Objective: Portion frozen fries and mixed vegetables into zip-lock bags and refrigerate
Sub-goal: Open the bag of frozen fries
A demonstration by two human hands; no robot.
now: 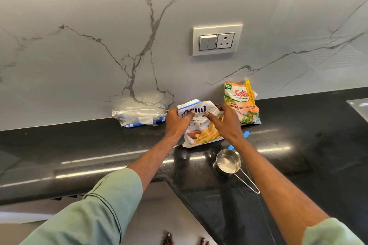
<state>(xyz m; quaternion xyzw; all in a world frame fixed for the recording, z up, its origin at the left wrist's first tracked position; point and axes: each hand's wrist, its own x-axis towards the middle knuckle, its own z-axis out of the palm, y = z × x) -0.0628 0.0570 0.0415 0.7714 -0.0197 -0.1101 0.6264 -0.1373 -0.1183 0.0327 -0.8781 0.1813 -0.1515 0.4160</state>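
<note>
A white French fries packet stands tilted on the black counter near the wall. My left hand grips its upper left side, thumb across the front. My right hand holds the packet's upper right side, index finger pressed on the front. The orange mixed vegetables packet leans against the wall just right of it, closed with a yellow clip. A pile of clear zip-lock bags lies at the wall to the left.
A steel measuring cup with a wire handle sits on the counter under my right forearm. A blue clip lies partly hidden by my right wrist. A switch and socket plate is on the marble wall.
</note>
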